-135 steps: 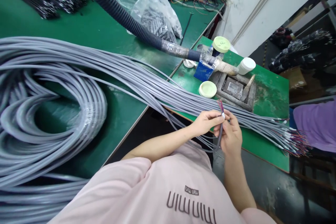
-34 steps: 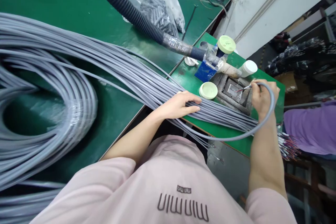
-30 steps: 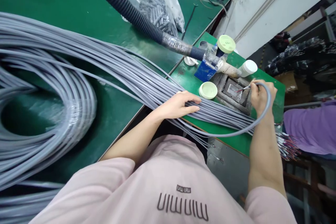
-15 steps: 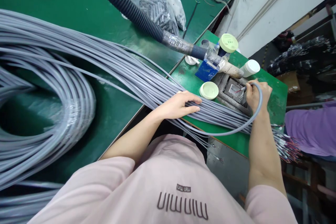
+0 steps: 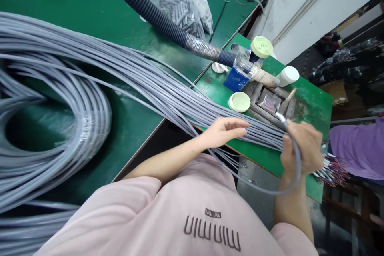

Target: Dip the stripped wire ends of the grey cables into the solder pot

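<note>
My right hand (image 5: 304, 148) is closed around a single grey cable (image 5: 295, 168) close to its pale stripped end (image 5: 281, 118). The cable loops down below the hand and back to the left. Just beyond that end is what looks like a solder pot (image 5: 255, 98), with a shiny square surface and a crusted grey rim. A tapered stick (image 5: 288, 101) lies across its right side. My left hand (image 5: 226, 130) is open, fingers stretched out, at the near edge of a thick bundle of grey cables (image 5: 168, 92). Whether it touches them I cannot tell.
A black corrugated hose (image 5: 150, 12) reaches down to the pot beside a blue box (image 5: 236, 79). Around it stand a pale green lid (image 5: 239, 102), a green-topped jar (image 5: 261, 47) and a white jar (image 5: 288, 76). Coiled cables (image 5: 90, 128) lie left. A person's purple sleeve (image 5: 357, 148) shows right.
My right hand has drawn the cable end away from the solder pot, toward me and slightly right. My left hand has moved right and toward me.
</note>
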`<state>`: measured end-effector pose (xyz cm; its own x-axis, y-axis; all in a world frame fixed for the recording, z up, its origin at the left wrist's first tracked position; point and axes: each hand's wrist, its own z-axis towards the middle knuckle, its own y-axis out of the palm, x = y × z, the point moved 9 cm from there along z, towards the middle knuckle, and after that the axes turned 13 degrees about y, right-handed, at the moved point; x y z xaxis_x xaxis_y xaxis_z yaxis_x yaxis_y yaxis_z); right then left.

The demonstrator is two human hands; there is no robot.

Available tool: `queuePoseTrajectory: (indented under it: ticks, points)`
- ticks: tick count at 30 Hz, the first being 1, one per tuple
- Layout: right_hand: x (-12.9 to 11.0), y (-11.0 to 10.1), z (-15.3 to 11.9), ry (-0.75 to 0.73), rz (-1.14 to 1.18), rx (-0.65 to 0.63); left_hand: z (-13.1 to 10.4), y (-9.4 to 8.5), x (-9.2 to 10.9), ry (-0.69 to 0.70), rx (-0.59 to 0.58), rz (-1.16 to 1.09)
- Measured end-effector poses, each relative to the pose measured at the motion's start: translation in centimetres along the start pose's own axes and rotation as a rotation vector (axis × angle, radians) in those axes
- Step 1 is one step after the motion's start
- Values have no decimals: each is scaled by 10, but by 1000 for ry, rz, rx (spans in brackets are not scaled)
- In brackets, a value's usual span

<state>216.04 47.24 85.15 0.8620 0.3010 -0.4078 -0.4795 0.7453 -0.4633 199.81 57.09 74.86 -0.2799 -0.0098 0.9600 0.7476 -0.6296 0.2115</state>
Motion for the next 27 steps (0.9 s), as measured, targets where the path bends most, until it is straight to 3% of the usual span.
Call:
queuePoseTrajectory:
  ticks: [3,5,8,11,14,16,20,27]
  points:
    - [-23,5,-40,0,53,-9,-5,42,-22,-113,-29,-336]
    - [-27,13,-65,27,55,-68,-7,53,-27,-127,-3,-384]
    - [-20,13,-91,84,61,-91,-10,58,-28,-132,-12,-353]
    - [2,4,-102,280,90,-93,-13,63,-28,-107,-82,-301]
    - [22,8,-111,556,287,-208,-16,71,-29,-57,-145,-274]
    - [21,18,-119,642,410,-317,-18,78,-32,-45,-182,-283]
    - [16,30,-135,708,455,-431,-22,86,-35,-45,-236,-287]
    - [16,31,-144,716,416,-419,-26,84,-34,-41,-249,-229]
